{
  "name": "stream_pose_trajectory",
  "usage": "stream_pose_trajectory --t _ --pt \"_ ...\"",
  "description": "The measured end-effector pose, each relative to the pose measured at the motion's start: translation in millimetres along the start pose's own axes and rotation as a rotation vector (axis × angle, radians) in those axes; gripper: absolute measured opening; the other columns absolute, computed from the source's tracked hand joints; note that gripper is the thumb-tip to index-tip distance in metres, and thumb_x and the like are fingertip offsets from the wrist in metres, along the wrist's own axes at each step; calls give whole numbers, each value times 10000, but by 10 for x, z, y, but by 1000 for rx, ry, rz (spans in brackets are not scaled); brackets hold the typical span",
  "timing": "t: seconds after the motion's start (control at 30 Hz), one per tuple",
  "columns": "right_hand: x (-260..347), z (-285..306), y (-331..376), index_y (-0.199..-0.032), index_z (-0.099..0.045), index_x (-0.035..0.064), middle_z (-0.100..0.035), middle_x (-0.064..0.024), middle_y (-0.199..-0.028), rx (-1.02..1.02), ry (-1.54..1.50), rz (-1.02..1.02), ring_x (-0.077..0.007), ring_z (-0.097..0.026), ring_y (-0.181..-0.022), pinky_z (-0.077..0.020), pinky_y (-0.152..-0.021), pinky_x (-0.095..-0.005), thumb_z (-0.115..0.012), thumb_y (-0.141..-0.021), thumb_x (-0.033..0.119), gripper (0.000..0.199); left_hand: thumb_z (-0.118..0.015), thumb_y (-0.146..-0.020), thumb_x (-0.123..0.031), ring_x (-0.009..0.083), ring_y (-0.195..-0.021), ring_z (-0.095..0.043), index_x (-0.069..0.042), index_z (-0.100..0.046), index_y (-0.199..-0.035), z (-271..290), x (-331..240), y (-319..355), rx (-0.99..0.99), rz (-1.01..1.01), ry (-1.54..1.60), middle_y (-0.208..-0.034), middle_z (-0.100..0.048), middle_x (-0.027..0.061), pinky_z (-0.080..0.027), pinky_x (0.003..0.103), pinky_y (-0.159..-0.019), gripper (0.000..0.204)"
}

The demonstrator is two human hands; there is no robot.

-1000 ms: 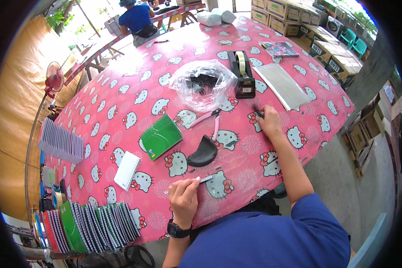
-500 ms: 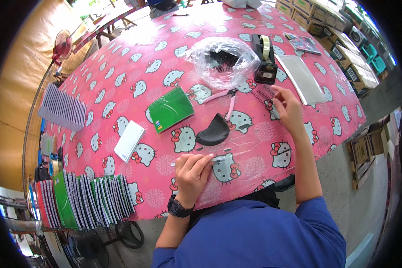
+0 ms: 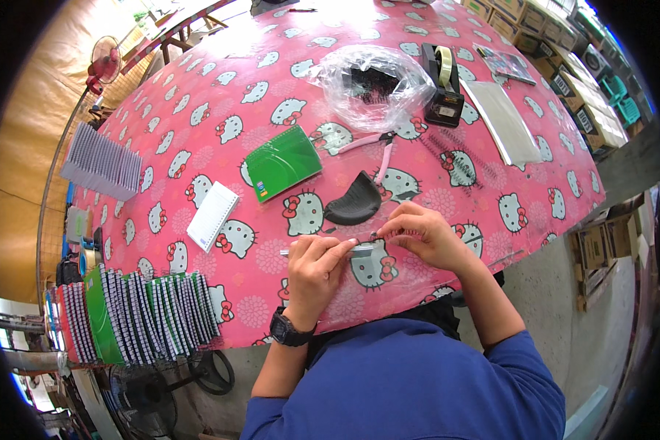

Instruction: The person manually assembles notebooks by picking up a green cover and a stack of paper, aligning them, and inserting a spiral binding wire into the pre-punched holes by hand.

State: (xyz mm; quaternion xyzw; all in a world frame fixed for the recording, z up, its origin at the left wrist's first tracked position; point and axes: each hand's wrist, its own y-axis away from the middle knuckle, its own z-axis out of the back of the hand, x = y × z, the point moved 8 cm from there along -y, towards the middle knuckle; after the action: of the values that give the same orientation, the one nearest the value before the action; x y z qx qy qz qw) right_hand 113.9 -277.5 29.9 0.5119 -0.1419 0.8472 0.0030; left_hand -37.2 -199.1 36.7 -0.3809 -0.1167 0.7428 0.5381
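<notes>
- At the far left edge of the worktop (image 3: 220, 81), a row of grey spiral-bound booklets (image 3: 101, 163) stands on edge, and lower down a longer row of green and white booklets (image 3: 139, 312) stands the same way; standing like this, many fit in little space and each can be pulled out alone.
- Nearer the middle, a small white notebook (image 3: 213, 216) and a green spiral notebook (image 3: 283, 162) lie flat and apart, within easy reach of the person.
- Close to the near edge, the left hand (image 3: 314, 270) has its fingers closed around a thin silver strip (image 3: 323, 251), keeping it level just over the pink cloth, probably so that the other hand can work on its end.
- Just behind the hands lies a black curved piece (image 3: 353, 202), and behind that pink-handled pliers (image 3: 374, 147), set down but near.
- To the right of the strip, the right hand (image 3: 425, 236) pinches a small coil of wire at the strip's end; the fingers are closed, but what exactly they grip is too small to tell.
- Further back, a clear plastic bag (image 3: 370, 84) holds dark parts together, beside a black tape dispenser (image 3: 441, 88).
- At the right, loose wire spirals (image 3: 455, 158) and a clear sleeve (image 3: 502, 121) lie flat.
</notes>
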Motion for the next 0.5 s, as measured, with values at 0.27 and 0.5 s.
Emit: stream_pose_trajectory --t 0.27,0.5 --pt "24 -56 -35 -893 -640 87 -559 -61 -882 -19 165 93 -252 -526 -912 -441 -813 -362 -630 -686 -65 257 -716 -725 -88 198 -756 -536 -110 -711 -908 14 -4 -20 -14 19 20 -788 -617 9 -398 326 -688 184" --pt "113 -115 -1 -842 -615 79 -551 -57 -876 -71 345 243 -257 -518 -885 -454 -782 -360 -582 -690 -87 228 -720 -722 -104 205 -762 -541 -118 -709 -893 6 44 -45 22 36 64 -789 -620 14 -396 329 -687 172"
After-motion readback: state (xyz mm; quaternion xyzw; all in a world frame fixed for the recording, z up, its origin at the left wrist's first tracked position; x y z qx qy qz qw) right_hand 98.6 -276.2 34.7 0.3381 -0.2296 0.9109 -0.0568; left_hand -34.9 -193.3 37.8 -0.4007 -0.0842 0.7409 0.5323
